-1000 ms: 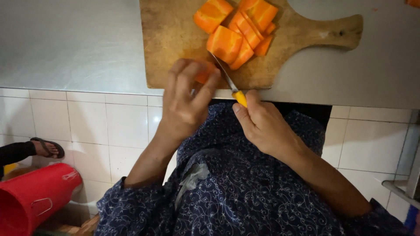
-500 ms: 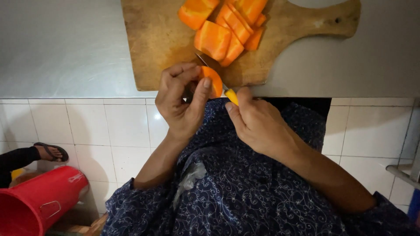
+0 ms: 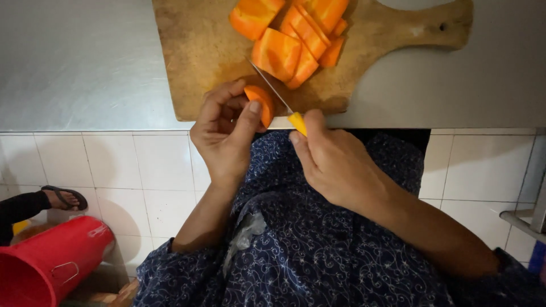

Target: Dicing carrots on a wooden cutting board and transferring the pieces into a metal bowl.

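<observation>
Both hands have drawn slightly back from the board (image 3: 199, 51). Left hand (image 3: 224, 133) pinches an orange slice (image 3: 260, 104) at the board's near edge; right hand (image 3: 333, 162) grips the knife (image 3: 278, 99), blade against it.

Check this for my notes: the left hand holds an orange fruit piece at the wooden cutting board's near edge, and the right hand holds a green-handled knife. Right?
Not quite. In the head view the knife in the right hand has a yellow handle, not green. The left hand does hold the orange fruit piece at the wooden cutting board.

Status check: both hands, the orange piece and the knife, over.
Left hand grips orange piece at cutting board edge. Right hand holds yellow-handled knife, blade against piece. Cut chunks piled beyond; nothing obstructing.
</observation>
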